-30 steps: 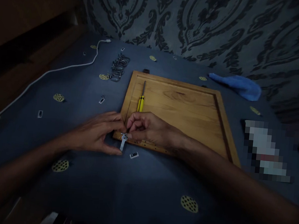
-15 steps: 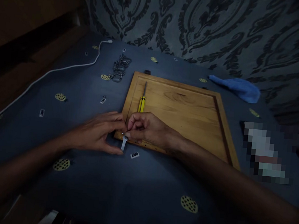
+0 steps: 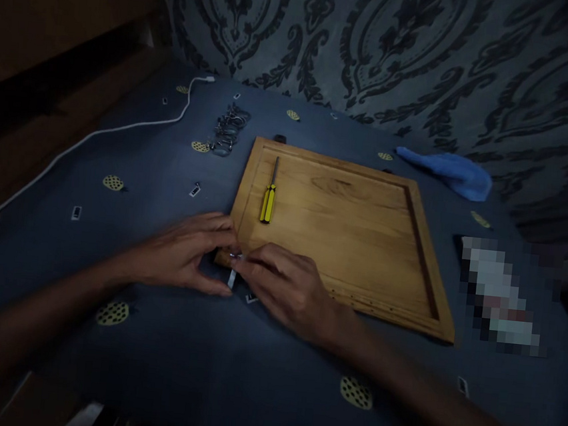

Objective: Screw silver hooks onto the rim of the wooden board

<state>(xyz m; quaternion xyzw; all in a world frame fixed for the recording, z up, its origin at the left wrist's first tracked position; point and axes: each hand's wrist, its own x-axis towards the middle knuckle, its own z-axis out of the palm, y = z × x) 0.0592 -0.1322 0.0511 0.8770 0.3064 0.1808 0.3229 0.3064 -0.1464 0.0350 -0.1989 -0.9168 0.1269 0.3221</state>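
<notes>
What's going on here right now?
A person's left hand frames a small metal piece between finger and thumb at the near left corner of the wooden panel, the right hand beside it with fingertips at its upper end. Whether either grips it is unclear. The yellow screwdriver lies unheld on the panel.

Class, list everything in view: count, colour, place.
framed wooden panel: 1, light brown, centre
screwdriver: 1, yellow and black, on panel
metal piece: 1, silvery, panel's near left corner
dark fittings: 2, black, panel's far edge
hardware heap: uncountable, silvery, beyond panel's far left corner
tiny loose item: 1, dark, left of panel
cable: 1, white, left
cloth: 1, blue, upper right
pixelated object: 1, multicoloured, right of panel
printed sheet: 1, blue, under panel
patterned backdrop: 1, grey, rear
wooden furniture: 1, brown, upper left
left hand: 1, at metal piece
right hand: 1, at metal piece
</notes>
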